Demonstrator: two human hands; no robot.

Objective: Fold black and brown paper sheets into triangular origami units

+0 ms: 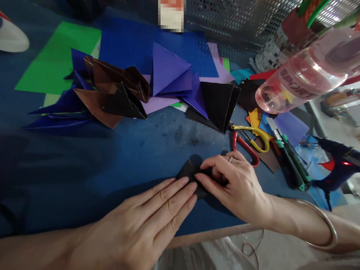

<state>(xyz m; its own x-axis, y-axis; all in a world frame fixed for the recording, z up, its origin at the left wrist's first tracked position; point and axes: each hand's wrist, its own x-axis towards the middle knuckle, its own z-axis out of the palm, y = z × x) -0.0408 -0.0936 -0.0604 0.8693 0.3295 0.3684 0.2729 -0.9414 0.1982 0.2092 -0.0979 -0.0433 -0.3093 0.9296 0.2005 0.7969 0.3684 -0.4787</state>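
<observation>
A small piece of black paper (194, 174) is pinned flat against the blue table (135, 150) between the two hands, low and just right of centre in the view. The left hand (146, 221) lies open and flat, its fingers pressed together and stretched toward 2 o'clock, so that the fingertips rest on the near edge of the paper. The right hand (233, 183), on which a ring is worn, is curled over the paper's far side from 4 o'clock, with the index finger laid along the top and the thumb tucked under; the paper appears to be pinched and pressed down at once, though the exact contact under the palm is hidden. The step in hand is judged to be the creasing of a fold: the sheet is held still by the left hand while the edge is run down by the right. A firm, even stroke along the fold line would be called for next, with the corners kept aligned under the left fingertips. Just beyond the right hand, at 1 o'clock, scissors with red and yellow handles (249, 144) are laid, and a green utility knife (289, 159) is set further out at 3 o'clock. A row of folded paper shapes (168, 75) in purple, brown and black is spread at 12 o'clock, and a clear plastic bottle (303, 71) hangs into view at 2 o'clock.
</observation>
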